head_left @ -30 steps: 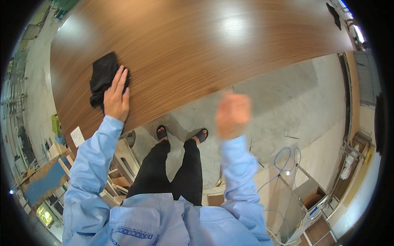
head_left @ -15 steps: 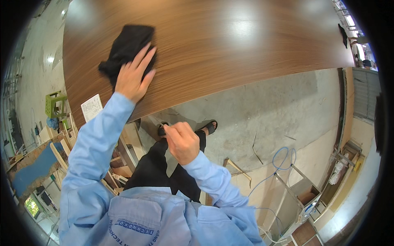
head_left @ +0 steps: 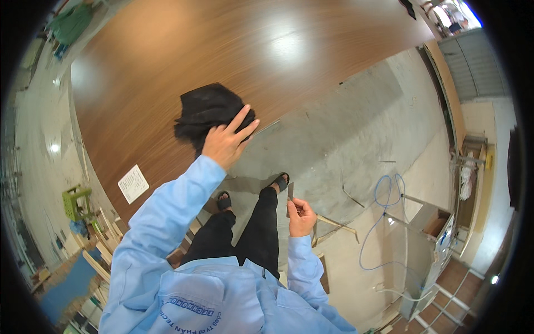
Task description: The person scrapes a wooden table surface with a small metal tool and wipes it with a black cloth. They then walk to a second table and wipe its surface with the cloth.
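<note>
Black cloth (head_left: 208, 108) lies under the left hand (head_left: 223, 145) (spread loosely); the right hand (head_left: 301, 218) pinches a flat strip (head_left: 290, 192).

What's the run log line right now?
left hand: on black cloth | brown panel: beneath | right hand: holding thin flat strip

It's a workshop, most likely for wood or furniture: scuffed bare concrete floor (head_left: 356, 133) underfoot, pale wood strips (head_left: 96, 266) heaped over on the left, a blue hose (head_left: 360, 254) trailing near a metal unit (head_left: 418, 261), and this broad wood-grain tabletop (head_left: 161, 61) filling the middle.
</note>
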Demonstrator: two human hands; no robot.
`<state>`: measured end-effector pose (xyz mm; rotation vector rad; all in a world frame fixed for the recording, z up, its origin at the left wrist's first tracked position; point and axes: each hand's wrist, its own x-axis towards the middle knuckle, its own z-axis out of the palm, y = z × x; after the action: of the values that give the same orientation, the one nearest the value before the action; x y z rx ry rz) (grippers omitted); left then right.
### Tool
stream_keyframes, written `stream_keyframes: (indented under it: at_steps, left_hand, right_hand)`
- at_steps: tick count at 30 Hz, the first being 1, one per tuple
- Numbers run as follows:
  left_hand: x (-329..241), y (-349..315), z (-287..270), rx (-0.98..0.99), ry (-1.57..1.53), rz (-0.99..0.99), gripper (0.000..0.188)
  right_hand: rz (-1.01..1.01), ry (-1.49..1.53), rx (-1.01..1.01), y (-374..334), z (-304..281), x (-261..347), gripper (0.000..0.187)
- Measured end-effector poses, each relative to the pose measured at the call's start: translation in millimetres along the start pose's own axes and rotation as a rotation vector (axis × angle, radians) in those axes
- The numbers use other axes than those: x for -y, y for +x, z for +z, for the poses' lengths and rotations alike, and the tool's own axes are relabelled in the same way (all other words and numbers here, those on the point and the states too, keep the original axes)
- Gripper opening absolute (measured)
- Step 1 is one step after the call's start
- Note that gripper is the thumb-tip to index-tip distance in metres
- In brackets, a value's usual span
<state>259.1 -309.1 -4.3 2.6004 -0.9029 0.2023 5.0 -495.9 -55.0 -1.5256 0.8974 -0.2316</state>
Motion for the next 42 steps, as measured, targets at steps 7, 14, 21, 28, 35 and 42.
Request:
stream_keyframes:
  at_steps: [7, 14, 21, 28, 35, 42]
  left_hand:
    - [-1, 19, 17, 0.036, -0.004, -0.009, 0.043]
    - [84, -130, -81, 0.028, 0.126, -0.144, 0.051]
    - [115, -203, -104, 0.018, 0.177, -0.299, 0.055]
    - [116, -182, -107, -0.019, 0.171, -0.309, 0.054]
    - [147, -146, -92, -0.079, 0.139, -0.321, 0.051]
    - [182, -173, -121, -0.059, 0.117, -0.286, 0.052]
  right_hand:
    - [-0.591, -0.203, -0.129, 56, 61, 55, 0.012]
    - [-1.085, -0.257, -0.342, 139, 163, 59, 0.026]
    - [-1.295, -0.198, 0.22, -8, 203, 26, 0.015]
    - [-0.903, -0.27, -0.263, 45, 192, 52, 0.014]
    - [-1.272, -0.353, 0.418, -62, 210, 56, 0.012]
    - [-1.024, -0.699, -0.152, 69, 148, 93, 0.014]
